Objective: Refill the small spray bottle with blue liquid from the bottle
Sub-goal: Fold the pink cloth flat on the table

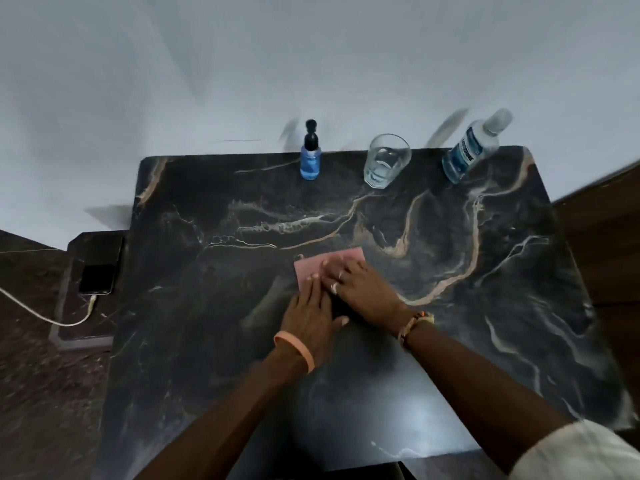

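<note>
Both hands flat now: left hand and right hand lie side by side, touching, fingers straight, pressing a pink cloth onto the dark marble surface. Well beyond the fingertips, slightly left, the small spray bottle stands upright, black nozzle up. Ahead to the right is a glass, then the bottle, cap up, leaning right in this wide view.

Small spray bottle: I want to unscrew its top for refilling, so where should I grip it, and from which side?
Probably grip the small spray bottle round its blue body, below the black pump top, coming from the near side. It stands upright at the far edge of the table by the wall, with the glass apart on its right. The top stays free to twist.
</note>
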Tool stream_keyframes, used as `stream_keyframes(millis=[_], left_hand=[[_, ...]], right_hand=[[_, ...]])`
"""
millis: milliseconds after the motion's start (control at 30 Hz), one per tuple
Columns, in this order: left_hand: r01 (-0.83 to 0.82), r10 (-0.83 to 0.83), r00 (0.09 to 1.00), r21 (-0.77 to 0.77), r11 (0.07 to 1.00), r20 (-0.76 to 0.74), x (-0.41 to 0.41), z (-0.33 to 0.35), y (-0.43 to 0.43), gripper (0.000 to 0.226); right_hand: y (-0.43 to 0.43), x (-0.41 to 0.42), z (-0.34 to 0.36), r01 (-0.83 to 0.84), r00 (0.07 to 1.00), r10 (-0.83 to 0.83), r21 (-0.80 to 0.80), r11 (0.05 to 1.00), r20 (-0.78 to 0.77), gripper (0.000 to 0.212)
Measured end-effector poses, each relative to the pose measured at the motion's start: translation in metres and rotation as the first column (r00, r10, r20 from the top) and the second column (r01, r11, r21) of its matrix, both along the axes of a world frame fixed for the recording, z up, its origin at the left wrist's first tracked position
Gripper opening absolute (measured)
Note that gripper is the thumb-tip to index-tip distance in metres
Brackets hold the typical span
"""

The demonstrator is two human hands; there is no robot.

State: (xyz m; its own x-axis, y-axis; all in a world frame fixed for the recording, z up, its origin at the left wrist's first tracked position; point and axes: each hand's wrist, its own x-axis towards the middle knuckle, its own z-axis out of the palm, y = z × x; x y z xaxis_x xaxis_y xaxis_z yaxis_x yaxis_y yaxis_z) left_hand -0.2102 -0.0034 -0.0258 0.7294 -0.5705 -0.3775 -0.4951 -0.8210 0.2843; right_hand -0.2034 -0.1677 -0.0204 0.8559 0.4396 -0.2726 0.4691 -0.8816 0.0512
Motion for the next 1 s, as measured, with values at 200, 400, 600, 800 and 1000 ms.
stream_keyframes(millis=[200,400,600,800,1000], left_hand=[[0.090,-0.094,0.996,-0.186,0.978,-0.013,-0.007,-0.002,-0.103,0.068],[0.353,-0.363,0.931,-0.153,0.923,-0.039,-0.098,-0.012,-0.122,0.090],[0.125,-0.126,0.992,-0.115,0.986,0.000,-0.060,0.000,-0.230,0.100],[0.397,-0.413,0.906,-0.146,0.906,-0.096,-0.107,0.009,-0.283,0.114],[0.409,-0.433,0.900,-0.266,0.873,-0.037,-0.129,0.006,-0.210,0.091]], right_hand=[[-0.090,-0.042,-0.005,0.325,0.946,-0.324,0.081,0.942,-0.021,0.048],[-0.136,-0.163,-0.005,0.298,0.954,-0.297,0.212,0.931,-0.038,0.053],[-0.227,-0.088,0.001,0.456,0.887,-0.461,0.144,0.878,0.003,0.038],[-0.246,-0.177,0.009,0.726,0.686,-0.719,0.166,0.667,-0.110,0.050],[-0.187,-0.221,0.004,0.774,0.633,-0.722,0.257,0.578,-0.279,0.038]])
